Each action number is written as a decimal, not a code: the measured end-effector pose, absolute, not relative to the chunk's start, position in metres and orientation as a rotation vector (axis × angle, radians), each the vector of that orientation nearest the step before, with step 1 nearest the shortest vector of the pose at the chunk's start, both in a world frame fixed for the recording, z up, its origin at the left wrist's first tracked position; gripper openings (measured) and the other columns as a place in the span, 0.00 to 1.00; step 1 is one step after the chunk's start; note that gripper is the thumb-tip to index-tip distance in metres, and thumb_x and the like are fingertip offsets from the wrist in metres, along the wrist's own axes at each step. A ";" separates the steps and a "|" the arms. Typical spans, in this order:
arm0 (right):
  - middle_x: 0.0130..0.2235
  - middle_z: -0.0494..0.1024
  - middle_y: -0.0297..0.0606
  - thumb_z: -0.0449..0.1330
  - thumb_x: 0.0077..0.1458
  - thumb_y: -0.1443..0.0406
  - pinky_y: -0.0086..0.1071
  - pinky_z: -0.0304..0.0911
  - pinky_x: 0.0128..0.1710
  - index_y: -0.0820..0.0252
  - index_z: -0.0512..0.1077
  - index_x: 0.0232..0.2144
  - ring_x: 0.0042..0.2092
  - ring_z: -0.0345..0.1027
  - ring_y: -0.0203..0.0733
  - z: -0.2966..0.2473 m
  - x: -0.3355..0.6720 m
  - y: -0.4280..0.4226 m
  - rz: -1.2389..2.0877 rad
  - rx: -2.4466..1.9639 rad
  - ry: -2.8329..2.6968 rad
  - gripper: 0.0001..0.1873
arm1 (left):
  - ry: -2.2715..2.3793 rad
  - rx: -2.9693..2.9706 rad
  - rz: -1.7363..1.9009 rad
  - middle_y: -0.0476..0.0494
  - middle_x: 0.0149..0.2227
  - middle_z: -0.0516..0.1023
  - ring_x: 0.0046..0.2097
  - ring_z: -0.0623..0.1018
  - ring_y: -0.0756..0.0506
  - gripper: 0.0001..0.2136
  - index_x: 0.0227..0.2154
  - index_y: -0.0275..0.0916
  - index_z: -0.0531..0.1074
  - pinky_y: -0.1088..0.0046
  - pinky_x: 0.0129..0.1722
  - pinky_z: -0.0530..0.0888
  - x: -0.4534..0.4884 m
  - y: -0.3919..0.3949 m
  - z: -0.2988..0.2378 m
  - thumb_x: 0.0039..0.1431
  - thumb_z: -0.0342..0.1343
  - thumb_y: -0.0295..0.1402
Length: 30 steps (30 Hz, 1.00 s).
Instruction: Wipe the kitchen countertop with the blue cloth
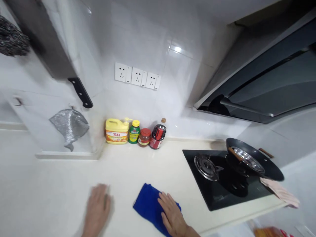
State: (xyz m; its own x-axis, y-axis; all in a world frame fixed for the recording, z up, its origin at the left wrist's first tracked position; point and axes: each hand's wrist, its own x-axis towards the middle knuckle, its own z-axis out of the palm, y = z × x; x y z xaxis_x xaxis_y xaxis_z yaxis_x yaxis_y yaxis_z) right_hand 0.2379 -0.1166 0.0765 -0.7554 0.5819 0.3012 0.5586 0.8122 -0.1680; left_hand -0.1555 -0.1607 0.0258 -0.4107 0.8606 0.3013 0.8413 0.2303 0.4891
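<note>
A folded blue cloth (149,205) lies on the pale countertop (123,177). My right hand (172,214) rests flat on the cloth's right part, fingers stretched out and slightly apart, not wrapped around it. To the left of the cloth, my left hand (97,207) is over the bare counter, holding nothing. Its fingers are extended with the thumb apart, and it is a little blurred; whether it touches the surface I cannot tell.
Along the back wall stand a yellow detergent jug (117,131), a green bottle (134,132), a red-lidded jar (144,137) and a dark sauce bottle (157,135). A gas stove (209,192) with a wok (269,164) is at right. A cleaver (51,42) hangs upper left.
</note>
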 end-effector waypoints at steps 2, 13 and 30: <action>0.72 0.58 0.44 0.48 0.64 0.71 0.51 0.61 0.68 0.57 0.42 0.74 0.72 0.51 0.49 0.057 0.246 -0.134 0.053 -0.908 -2.601 0.39 | 2.124 1.940 0.997 0.36 0.65 0.68 0.68 0.63 0.33 0.25 0.62 0.45 0.67 0.41 0.68 0.62 -0.100 -0.154 0.027 0.65 0.51 0.48; 0.69 0.65 0.40 0.51 0.62 0.69 0.53 0.52 0.71 0.52 0.59 0.69 0.71 0.54 0.45 0.069 0.279 -0.113 0.439 -0.858 -2.685 0.33 | 1.771 2.393 0.882 0.38 0.69 0.65 0.68 0.67 0.34 0.26 0.66 0.49 0.62 0.47 0.64 0.72 0.013 -0.154 0.008 0.65 0.54 0.40; 0.47 0.78 0.45 0.49 0.58 0.74 0.49 0.74 0.52 0.55 0.74 0.47 0.50 0.74 0.50 0.015 0.272 -0.091 0.233 -1.305 -2.080 0.20 | 2.021 1.789 1.032 0.40 0.45 0.80 0.49 0.79 0.38 0.17 0.49 0.45 0.79 0.52 0.55 0.78 -0.010 -0.093 0.049 0.64 0.50 0.43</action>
State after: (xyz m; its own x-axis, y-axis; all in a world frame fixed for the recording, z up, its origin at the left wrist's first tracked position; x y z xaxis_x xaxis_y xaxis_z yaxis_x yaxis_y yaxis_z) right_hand 0.2725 -0.0913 0.0151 -0.2825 0.8535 0.4379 0.7352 0.4859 -0.4727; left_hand -0.0100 -0.0934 0.0492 -0.2139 0.9413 0.2613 0.7633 -0.0059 0.6460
